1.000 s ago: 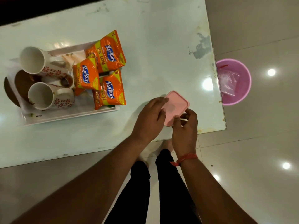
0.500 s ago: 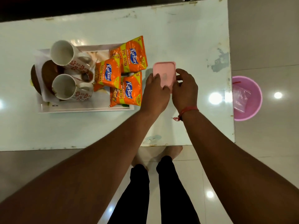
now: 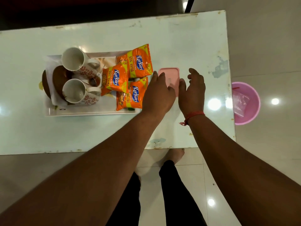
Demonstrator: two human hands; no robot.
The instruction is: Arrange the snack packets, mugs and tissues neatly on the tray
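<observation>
A white tray [image 3: 91, 113] lies on the left half of the table. It holds two white floral mugs [image 3: 74, 58] [image 3: 74, 91] tipped on their sides over a white tissue [image 3: 48, 62] and brown discs [image 3: 59, 77]. Three orange snack packets [image 3: 138, 62] [image 3: 114, 79] [image 3: 132, 97] overlap on the tray's right side. A flat pink box [image 3: 171, 74] rests on the table just right of the tray. My left hand [image 3: 158, 95] covers its left part, fingers and thumb on it. My right hand [image 3: 193, 92] is at its right edge with spread fingers.
The pale glass table [image 3: 179, 38] ends close to the right of my hands. A pink bin [image 3: 247, 118] with a plastic bag inside stands on the tiled floor past that edge. My legs and feet are below the near table edge.
The pink box went from the near table edge up to a spot beside the tray and now lies flat. My right hand's fingers have come off it and spread.
</observation>
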